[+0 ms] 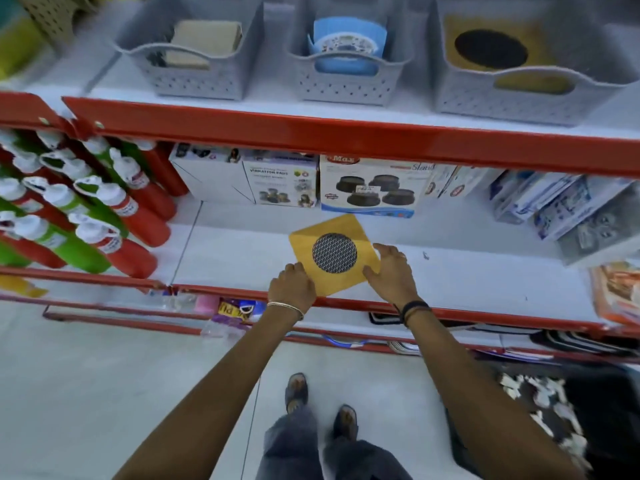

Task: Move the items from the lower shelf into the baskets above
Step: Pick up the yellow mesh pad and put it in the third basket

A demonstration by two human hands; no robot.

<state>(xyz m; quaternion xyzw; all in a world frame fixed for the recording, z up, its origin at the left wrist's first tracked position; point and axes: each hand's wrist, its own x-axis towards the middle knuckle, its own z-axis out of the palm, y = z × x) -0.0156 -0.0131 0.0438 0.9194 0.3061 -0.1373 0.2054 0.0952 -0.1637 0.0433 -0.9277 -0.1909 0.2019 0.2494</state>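
A white shop shelf (450, 271) with a red front edge carries a flat yellow packet (304, 242) with a round mesh window. Left hand (292, 284) and right hand (391, 271) grasp the packet's near corners. Three grey perforated plastic baskets (346, 88) stand on the shelf above the packet.

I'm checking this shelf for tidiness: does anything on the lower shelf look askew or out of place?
Yes. The yellow packet with the round mesh window lies alone at the shelf's front edge, turned cornerwise, while the boxes behind stand in a row. Both hands, left hand and right hand, are on it.
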